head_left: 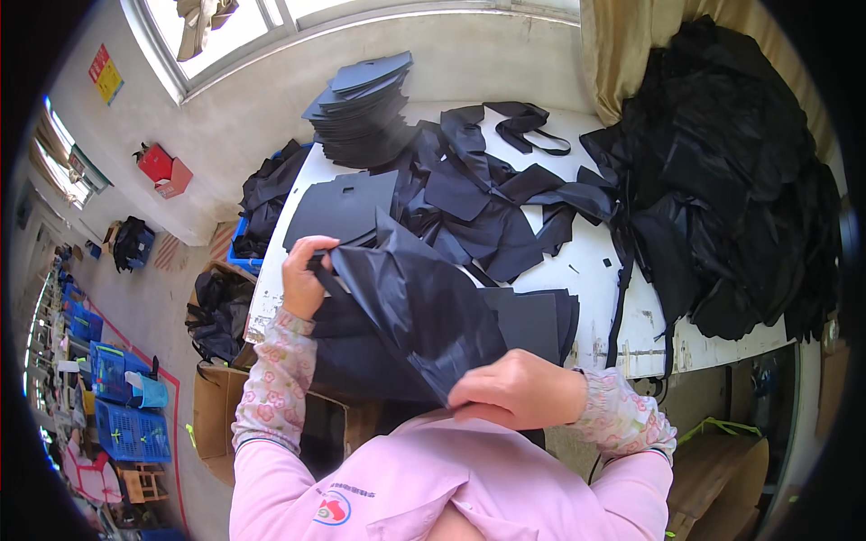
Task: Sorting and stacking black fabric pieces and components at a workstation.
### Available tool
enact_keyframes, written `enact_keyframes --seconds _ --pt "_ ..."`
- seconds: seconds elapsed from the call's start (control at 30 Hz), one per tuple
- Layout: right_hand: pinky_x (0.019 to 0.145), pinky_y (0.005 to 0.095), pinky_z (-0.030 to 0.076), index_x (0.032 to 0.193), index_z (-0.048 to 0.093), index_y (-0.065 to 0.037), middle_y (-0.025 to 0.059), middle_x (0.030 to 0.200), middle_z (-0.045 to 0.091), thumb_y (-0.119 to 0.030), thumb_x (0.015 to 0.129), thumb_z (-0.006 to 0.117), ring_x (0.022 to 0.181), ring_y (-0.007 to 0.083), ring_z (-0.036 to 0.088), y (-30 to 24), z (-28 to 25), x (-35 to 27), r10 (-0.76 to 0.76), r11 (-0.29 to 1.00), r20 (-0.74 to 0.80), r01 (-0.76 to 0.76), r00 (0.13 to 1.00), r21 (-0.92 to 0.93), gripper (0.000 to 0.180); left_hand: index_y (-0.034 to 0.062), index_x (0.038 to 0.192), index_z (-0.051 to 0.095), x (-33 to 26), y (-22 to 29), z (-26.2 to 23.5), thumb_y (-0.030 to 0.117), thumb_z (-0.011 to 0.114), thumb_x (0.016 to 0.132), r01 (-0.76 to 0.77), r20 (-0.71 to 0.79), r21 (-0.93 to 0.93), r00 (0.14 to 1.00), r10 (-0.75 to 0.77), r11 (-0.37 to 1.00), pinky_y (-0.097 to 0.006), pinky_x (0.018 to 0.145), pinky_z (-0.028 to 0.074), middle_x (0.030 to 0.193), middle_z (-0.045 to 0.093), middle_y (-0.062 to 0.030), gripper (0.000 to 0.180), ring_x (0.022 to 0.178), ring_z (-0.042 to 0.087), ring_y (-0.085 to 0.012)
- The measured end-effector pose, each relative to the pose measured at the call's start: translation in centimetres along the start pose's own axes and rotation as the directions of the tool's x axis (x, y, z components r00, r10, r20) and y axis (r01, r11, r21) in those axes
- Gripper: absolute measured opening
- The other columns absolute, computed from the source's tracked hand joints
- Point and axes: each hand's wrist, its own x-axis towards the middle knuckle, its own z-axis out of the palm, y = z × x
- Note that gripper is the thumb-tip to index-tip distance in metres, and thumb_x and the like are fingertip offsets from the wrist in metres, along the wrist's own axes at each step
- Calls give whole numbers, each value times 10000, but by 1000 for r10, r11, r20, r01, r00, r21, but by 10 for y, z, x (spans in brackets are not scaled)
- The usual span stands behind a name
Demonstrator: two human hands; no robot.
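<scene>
A large black fabric piece (419, 293) hangs between my two hands in front of my chest, over the near edge of the white table. My left hand (307, 272) grips its upper left part, where a black strap runs down from the fingers. Lower and to the right, my right hand (516, 390) pinches the fabric's bottom corner. Just beyond the left hand lies a flat dark grey panel (336, 209) with a small slot. More dark panels (528, 323) lie partly under the fabric, near the right hand.
A tall stack of dark panels (361, 113) stands at the back left. Loose black fabric pieces (478, 203) cover the middle of the table (591, 257). A high heap of black fabric (731, 180) fills the right. Cardboard boxes (216, 406) and a blue crate (242, 248) stand left of it.
</scene>
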Motion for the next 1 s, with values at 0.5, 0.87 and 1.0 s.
enact_keyframes --seconds 0.5,0.87,1.0 --pt "700 263 486 963 640 29 69 802 682 -79 896 692 736 98 604 43 -53 -80 639 711 162 -658 752 248 138 -9 946 670 -64 -34 -141 -91 614 799 684 705 155 429 -564 713 -242 625 509 776 663 -36 177 681 619 -104" --pt "631 197 407 950 632 22 -56 776 566 -13 894 664 692 18 472 52 -72 -103 833 514 31 -794 552 325 73 -8 1071 639 -105 -43 -57 287 803 826 339 903 221 282 -324 914 -334 773 495 910 690 -109 417 869 635 -202" --pt "636 212 431 985 650 29 11 783 643 13 877 676 702 49 527 12 -86 -65 701 696 65 -702 710 153 112 -25 1183 619 -120 -33 -54 416 792 820 277 939 337 -28 -343 900 -368 893 517 1061 689 -166 597 1004 658 -285"
